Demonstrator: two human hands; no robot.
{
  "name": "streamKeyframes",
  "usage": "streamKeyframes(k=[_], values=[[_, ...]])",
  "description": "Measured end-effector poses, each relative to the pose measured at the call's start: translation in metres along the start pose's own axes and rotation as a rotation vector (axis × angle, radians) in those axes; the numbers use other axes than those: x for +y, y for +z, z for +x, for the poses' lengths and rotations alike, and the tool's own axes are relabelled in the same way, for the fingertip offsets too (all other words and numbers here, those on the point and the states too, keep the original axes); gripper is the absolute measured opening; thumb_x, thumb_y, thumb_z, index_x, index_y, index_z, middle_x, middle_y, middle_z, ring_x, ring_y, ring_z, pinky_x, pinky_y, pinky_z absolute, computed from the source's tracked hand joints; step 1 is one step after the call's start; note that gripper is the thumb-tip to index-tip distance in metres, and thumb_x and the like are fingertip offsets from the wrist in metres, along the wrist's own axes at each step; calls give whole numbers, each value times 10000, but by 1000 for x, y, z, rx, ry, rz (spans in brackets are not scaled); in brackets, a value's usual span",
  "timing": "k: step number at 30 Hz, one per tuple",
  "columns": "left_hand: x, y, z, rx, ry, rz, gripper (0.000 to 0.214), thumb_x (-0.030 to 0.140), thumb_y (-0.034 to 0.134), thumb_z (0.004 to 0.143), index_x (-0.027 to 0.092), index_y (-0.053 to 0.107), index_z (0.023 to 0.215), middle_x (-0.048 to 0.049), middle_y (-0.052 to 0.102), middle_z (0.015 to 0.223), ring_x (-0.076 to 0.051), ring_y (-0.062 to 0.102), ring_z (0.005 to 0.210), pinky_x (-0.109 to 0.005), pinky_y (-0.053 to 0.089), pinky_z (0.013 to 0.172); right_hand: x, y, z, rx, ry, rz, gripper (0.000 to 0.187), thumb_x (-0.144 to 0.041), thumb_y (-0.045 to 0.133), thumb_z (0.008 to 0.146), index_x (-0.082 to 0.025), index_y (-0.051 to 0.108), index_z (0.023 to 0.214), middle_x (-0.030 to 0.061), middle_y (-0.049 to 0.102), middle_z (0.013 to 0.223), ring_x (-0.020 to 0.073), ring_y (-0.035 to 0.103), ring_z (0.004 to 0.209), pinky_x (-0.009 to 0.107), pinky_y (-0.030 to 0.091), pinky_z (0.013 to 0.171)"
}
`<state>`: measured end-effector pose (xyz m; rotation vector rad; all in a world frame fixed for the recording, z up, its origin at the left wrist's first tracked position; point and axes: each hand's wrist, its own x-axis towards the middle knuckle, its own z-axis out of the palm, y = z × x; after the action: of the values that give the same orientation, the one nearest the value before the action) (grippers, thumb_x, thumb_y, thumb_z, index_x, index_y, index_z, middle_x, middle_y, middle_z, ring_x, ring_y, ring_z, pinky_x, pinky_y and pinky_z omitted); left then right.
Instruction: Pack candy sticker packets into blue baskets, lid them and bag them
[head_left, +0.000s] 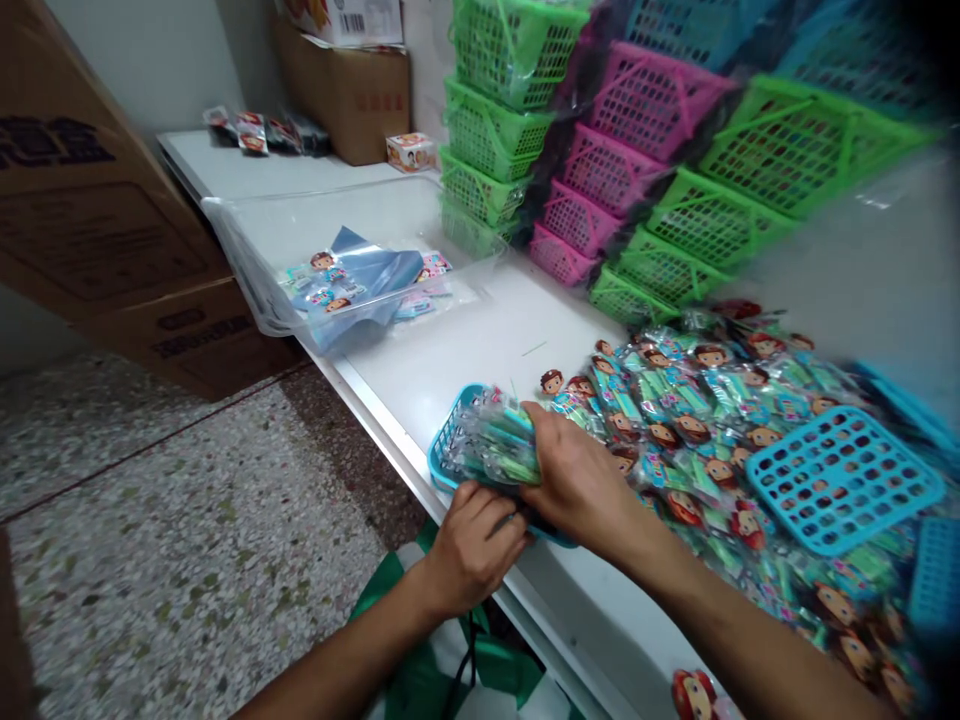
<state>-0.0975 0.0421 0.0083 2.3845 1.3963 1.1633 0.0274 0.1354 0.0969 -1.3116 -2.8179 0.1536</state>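
Blue basket (444, 445) sits at the edge of the white table (465, 350), likely for easy reach — right hand (574, 465) clasping packets (487, 440) bunched inside, left hand (478, 540) curled at near rim, perhaps bracing, grip unclear.

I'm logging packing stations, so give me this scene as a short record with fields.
Left hand: at the near side of a blue basket
Right hand: gripping clear-wrapped packets in that basket
Right side: packet pile, blue perforated piece on top
Behind pile: stacked baskets, green, pink, blue
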Motion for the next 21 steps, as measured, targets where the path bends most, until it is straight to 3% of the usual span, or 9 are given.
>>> streamKeyframes(k=[5, 13, 16, 19, 21], values=[[1, 1, 0, 29, 16, 25, 172, 190, 584, 814, 146, 593, 981, -58, 657, 897, -168, 569, 858, -370, 415, 812, -7, 11, 2, -15, 6, -210, 616, -84, 526, 736, -53, 340, 1323, 184, 572, 1047, 278, 539, 958, 374, 450, 811], [-1, 2, -2, 14, 28, 8, 174, 169, 579, 807, 153, 592, 980, -63, 655, 897, -178, 573, 870, -376, 437, 798, -11, 20, 3, 74, 59, -292, 524, -73, 445, 812, -47, 339, 1325, 215, 570, 1092, 283, 545, 919, 385, 470, 755], [0, -1, -2, 122, 22, -1, 236, 148, 590, 786, 154, 579, 1021, -91, 643, 968, -200, 561, 941, -403, 449, 850, -12, 30, 6, 47, 101, -292, 539, -60, 417, 825, -70, 310, 1353, 229, 556, 1169, 297, 550, 960, 411, 465, 780], [-1, -9, -1, 228, -74, 61, 337, 158, 597, 775, 150, 552, 1109, -123, 618, 1062, -243, 532, 1043, -508, 372, 972, -3, 30, 4, -40, -4, -155, 768, -124, 531, 764, -64, 146, 1426, 273, 345, 1397, 371, 439, 1171, 501, 408, 896], [-1, -14, -1, 195, -141, 102, 354, 175, 582, 789, 149, 539, 1139, -117, 619, 1066, -244, 534, 1043, -526, 332, 1004, 9, 24, 0, -127, -158, 0, 923, -196, 570, 741, -74, -7, 1451, 252, 167, 1486, 377, 258, 1320, 531, 325, 990]])
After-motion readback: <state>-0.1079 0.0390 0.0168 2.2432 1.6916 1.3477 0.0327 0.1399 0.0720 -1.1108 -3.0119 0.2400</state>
